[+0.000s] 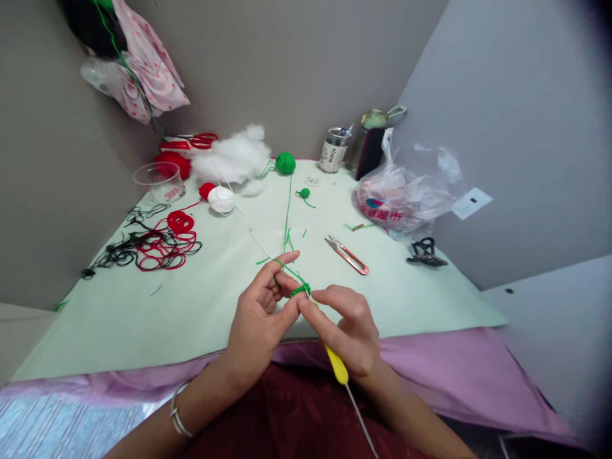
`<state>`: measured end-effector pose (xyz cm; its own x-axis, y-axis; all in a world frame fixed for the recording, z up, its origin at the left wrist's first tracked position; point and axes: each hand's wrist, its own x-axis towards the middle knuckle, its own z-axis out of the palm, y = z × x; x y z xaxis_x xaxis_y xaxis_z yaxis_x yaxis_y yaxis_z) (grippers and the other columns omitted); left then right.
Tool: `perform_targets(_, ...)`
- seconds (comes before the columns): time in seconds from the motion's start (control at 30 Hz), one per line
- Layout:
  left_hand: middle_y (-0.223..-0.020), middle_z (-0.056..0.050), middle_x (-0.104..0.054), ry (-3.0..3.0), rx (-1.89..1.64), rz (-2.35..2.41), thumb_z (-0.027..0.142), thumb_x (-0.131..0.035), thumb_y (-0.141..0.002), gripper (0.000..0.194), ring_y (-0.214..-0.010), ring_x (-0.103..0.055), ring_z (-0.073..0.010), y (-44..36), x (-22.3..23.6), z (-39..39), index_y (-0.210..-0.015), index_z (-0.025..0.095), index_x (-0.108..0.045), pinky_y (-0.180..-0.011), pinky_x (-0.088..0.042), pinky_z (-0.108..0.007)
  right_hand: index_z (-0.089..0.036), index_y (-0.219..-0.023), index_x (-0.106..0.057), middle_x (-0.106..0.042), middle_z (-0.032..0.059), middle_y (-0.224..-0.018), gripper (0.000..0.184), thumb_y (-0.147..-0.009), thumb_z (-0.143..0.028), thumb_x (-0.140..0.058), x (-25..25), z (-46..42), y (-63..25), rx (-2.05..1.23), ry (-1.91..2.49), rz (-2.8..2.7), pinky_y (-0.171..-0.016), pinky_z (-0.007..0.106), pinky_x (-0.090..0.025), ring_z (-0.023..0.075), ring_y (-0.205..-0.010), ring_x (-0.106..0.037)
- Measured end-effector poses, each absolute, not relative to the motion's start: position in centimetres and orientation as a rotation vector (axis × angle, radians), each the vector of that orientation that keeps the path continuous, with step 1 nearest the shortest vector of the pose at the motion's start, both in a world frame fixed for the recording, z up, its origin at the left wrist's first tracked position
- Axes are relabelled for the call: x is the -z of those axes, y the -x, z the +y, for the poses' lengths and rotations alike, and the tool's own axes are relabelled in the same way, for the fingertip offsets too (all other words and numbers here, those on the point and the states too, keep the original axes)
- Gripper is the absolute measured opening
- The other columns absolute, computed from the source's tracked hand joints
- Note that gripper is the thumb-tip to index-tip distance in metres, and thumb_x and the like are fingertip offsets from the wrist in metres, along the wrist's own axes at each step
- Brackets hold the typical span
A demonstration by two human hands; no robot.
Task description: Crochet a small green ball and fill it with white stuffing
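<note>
A small green crochet piece is pinched between the thumb and fingers of my left hand. Green yarn runs from it over my raised left index finger, and a white strand also reaches that finger. My right hand grips a crochet hook by its yellow handle, with the tip at the green piece. The hook's long metal end points down toward my lap. Behind my hands, a line of green yarn leads back to a green yarn ball.
Orange thread snips lie right of centre. Tangled black and red yarn covers the left side, near a clear plastic cup. White stuffing sits at the back. A plastic bag and a black hair clip are at right.
</note>
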<state>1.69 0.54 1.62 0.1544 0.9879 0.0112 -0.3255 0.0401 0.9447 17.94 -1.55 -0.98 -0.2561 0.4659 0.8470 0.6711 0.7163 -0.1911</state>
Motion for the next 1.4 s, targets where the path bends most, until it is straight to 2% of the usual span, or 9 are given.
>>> perform_targets(0.13,-0.085,0.002,-0.058,-0.777,-1.027,0.694,0.027,-0.083,-0.082,0.05,-0.074,-0.056,-0.0095,-1.2,-1.7,0.8,-0.131,0.023,-0.071,-0.073,-0.049,-0.021,-0.032,-0.137,-0.066,-0.076,0.0059,-0.107,0.051,-0.093,-0.008,-0.067,0.7,-1.5,-17.8,0.186,0.84,-1.866,-0.076,0.035,-0.065,0.0217,-0.094,-0.075)
perform_targets(0.3,-0.081,0.001,-0.06,-0.799,-1.001,0.66,0.025,-0.085,-0.08,0.041,-0.071,-0.053,-0.0078,-0.3,-2.1,1.6,-0.121,0.024,-0.078,-0.069,-0.045,-0.018,-0.028,-0.112,-0.076,-0.077,0.0048,-0.092,0.024,-0.1,-0.016,-0.058,-0.3,-1.2,-17.7,-0.426,0.844,-1.497,-0.071,0.036,-0.061,0.0203,-0.081,-0.072)
perform_targets(0.47,-0.087,-0.001,-0.066,-0.989,-1.064,0.685,0.025,-0.086,-0.08,0.038,-0.081,-0.059,-0.0113,-0.1,-2.2,1.8,-0.118,0.026,-0.079,-0.075,-0.048,-0.021,-0.024,-0.097,-0.079,-0.075,0.0035,-0.087,0.019,-0.101,-0.022,-0.06,-1.1,-1.1,-17.8,-0.815,0.804,-1.199,-0.066,0.032,-0.055,0.015,-0.068,-0.066)
perform_targets(0.7,-0.091,-0.002,-0.065,-1.495,-1.196,0.894,0.018,-0.072,-0.091,0.032,-0.089,-0.06,-0.0148,0.6,-2.4,1.4,-0.122,0.024,-0.077,-0.089,-0.048,-0.028,-0.024,-0.098,-0.081,-0.073,0.0039,-0.086,0.017,-0.099,-0.021,-0.064,-1.4,-1.3,-18.4,-0.781,0.815,-1.211,-0.065,0.031,-0.052,0.0151,-0.07,-0.063)
perform_targets(0.9,-0.093,0.001,-0.065,-1.153,-1.036,0.655,0.024,-0.077,-0.09,0.052,-0.086,-0.062,-0.0116,-0.1,-2.0,1.6,-0.14,0.03,-0.065,-0.085,-0.051,-0.025,-0.025,-0.098,-0.079,-0.073,0.003,-0.089,0.016,-0.1,-0.023,-0.064,-0.7,-0.1,-17.4,-0.907,0.711,-1.235,-0.066,0.029,-0.054,0.0148,-0.075,-0.066)
perform_targets(1.07,-0.092,0.001,-0.069,-0.917,-1.042,0.587,0.022,-0.082,-0.087,0.058,-0.087,-0.063,-0.01,-1.3,-1.3,1.3,-0.141,0.032,-0.065,-0.084,-0.049,-0.021,-0.027,-0.108,-0.078,-0.076,0.0041,-0.097,0.021,-0.099,-0.016,-0.062,0.0,-0.3,-16.7,-0.517,0.817,-1.43,-0.072,0.032,-0.06,0.0181,-0.088,-0.071)
perform_targets(1.17,-0.088,0.001,-0.067,-0.774,-1.057,0.603,0.025,-0.083,-0.085,0.051,-0.086,-0.061,-0.0098,-1.9,-1.5,1.1,-0.135,0.028,-0.07,-0.083,-0.049,-0.02,-0.03,-0.12,-0.076,-0.076,0.0066,-0.11,0.034,-0.095,-0.01,-0.066,0.4,-0.7,-16.8,-0.137,0.861,-1.636,-0.079,0.035,-0.062,0.02,-0.095,-0.072)
perform_targets(1.23,-0.088,0.0,-0.064,-0.651,-0.983,0.56,0.026,-0.083,-0.085,0.047,-0.08,-0.058,-0.0085,-1.9,-1.7,1.2,-0.131,0.024,-0.074,-0.076,-0.048,-0.019,-0.029,-0.122,-0.076,-0.076,0.0078,-0.113,0.034,-0.094,-0.01,-0.067,0.3,-0.7,-17.0,-0.041,0.858,-1.651,-0.08,0.036,-0.062,0.0208,-0.097,-0.072)
perform_targets(1.4,-0.083,0.0,-0.058,-0.584,-0.937,0.481,0.024,-0.08,-0.085,0.035,-0.068,-0.047,-0.005,-1.1,-2.0,2.0,-0.118,0.014,-0.08,-0.063,-0.043,-0.015,-0.024,-0.099,-0.079,-0.073,0.0035,-0.085,0.02,-0.102,-0.022,-0.059,-0.9,0.1,-17.3,-0.648,0.786,-1.213,-0.06,0.029,-0.055,0.0143,-0.067,-0.065)
